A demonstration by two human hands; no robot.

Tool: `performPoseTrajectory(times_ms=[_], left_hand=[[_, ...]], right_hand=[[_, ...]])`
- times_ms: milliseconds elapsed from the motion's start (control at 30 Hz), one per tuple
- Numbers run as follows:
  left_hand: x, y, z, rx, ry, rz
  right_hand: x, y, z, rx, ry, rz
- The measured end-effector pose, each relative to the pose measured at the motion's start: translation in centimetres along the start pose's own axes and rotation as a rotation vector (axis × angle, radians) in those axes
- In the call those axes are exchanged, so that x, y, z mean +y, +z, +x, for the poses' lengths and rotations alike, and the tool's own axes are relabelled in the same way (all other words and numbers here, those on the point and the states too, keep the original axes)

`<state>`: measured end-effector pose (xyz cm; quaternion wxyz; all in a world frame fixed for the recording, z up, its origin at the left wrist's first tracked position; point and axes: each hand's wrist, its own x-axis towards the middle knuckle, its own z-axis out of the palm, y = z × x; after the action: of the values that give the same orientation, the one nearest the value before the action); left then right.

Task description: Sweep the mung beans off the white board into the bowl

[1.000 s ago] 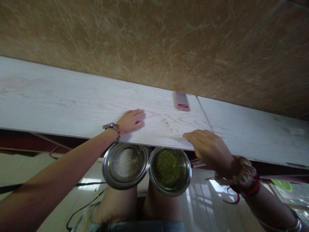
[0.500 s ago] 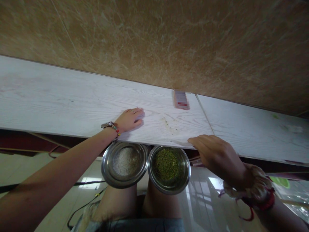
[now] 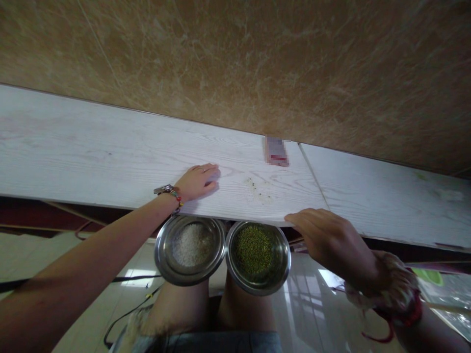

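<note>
My left hand lies palm down on the white wood-grain tabletop, fingers stretched out and holding nothing visible. My right hand is at the front edge of the tabletop, its fingers pressed together and pointing left. Whether anything is between those fingertips is hidden. A few dark grains and crumbs are scattered between my hands. Below the edge, a steel bowl of green beans, likely mung beans, sits near my right fingertips. Beside it on the left, another steel bowl holds white grains that look like rice.
A blurred-out small box or phone lies by the brown marbled wall. A seam crosses the tabletop. Both bowls rest on my legs. A dark strap hangs over the tiled floor at left.
My right hand has shifted slightly left and down along the edge. Some dark grains near the edge no longer show. My left hand and the bowls have stayed in place.
</note>
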<state>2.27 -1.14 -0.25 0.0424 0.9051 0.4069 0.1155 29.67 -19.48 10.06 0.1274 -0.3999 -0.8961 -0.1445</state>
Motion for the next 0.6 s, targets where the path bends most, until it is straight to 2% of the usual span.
performPoseTrajectory(times_ms=[167, 300, 400, 600], left_hand=[[0.0, 0.0, 0.0, 0.004, 0.007, -0.003], [0.0, 0.0, 0.0, -0.001, 0.006, 0.002], [-0.1, 0.1, 0.0, 0.011, 0.010, 0.000], [-0.1, 0.1, -0.1, 0.014, 0.011, 0.004]], right_hand=[[1.0, 0.2, -0.2, 0.024, 0.018, -0.069], [2.8, 2.0, 0.1, 0.069, 0.075, -0.182], [3.9, 3.4, 0.6, 0.057, 0.107, -0.213], [4.2, 4.1, 1.5, 0.025, 0.064, -0.247]])
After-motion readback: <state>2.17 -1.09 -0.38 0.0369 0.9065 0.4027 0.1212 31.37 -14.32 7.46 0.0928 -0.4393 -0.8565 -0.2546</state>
